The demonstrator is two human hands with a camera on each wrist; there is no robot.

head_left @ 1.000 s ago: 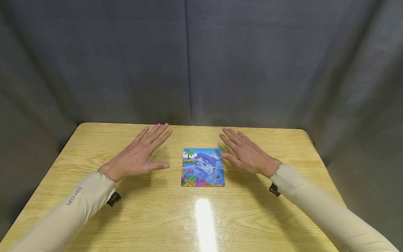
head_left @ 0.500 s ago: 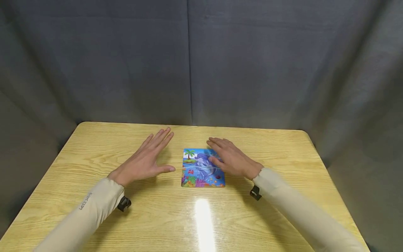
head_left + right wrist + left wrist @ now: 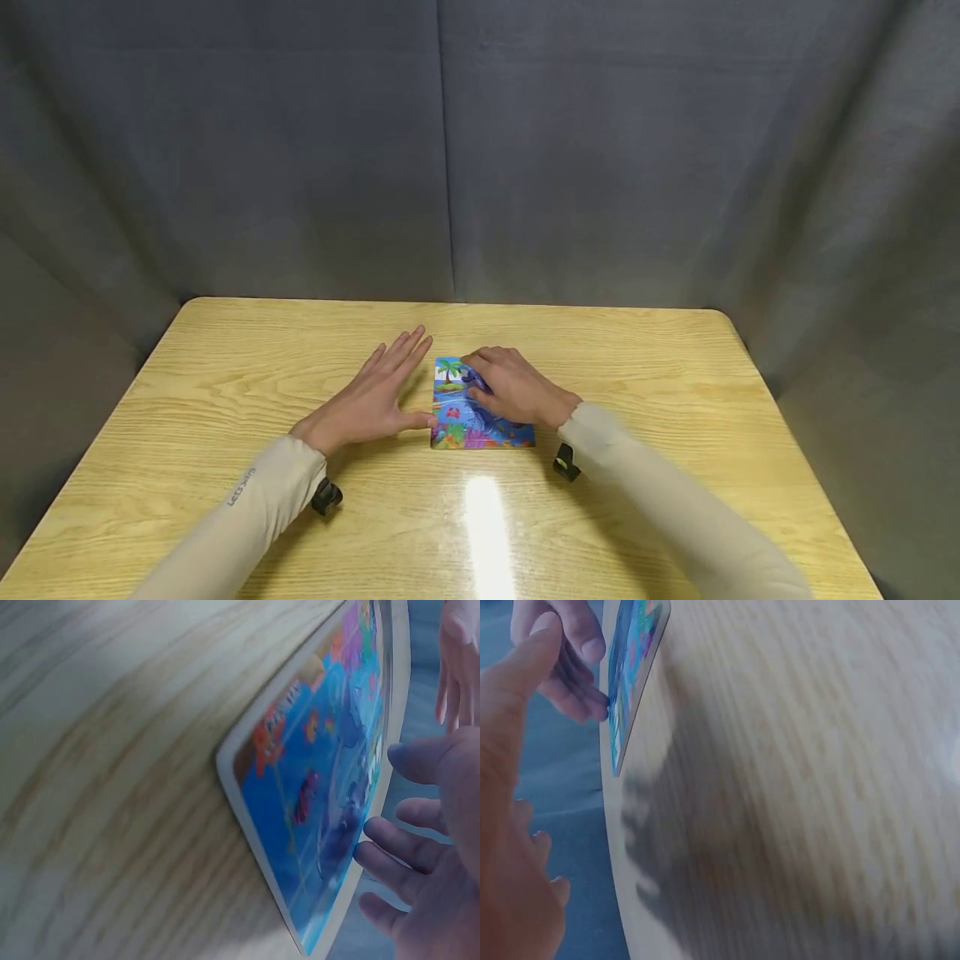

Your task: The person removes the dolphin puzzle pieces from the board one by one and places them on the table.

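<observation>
Table [image 3: 652, 367]: light yellow-brown wood-grain top, glossy finish. Far edge straight; both far corners rounded. Near edge lies outside the head view. A bright strip of reflected light [image 3: 487, 537] crosses the surface, running toward the near edge. Directly on the top: one thin picture board [image 3: 467, 423], lying flat, roughly midway between the left and right edges, set in from the far edge and approximately parallel to it. Board corners are rounded; a printed palm tree [image 3: 449, 372] occupies the portion facing the table's far left corner.
</observation>
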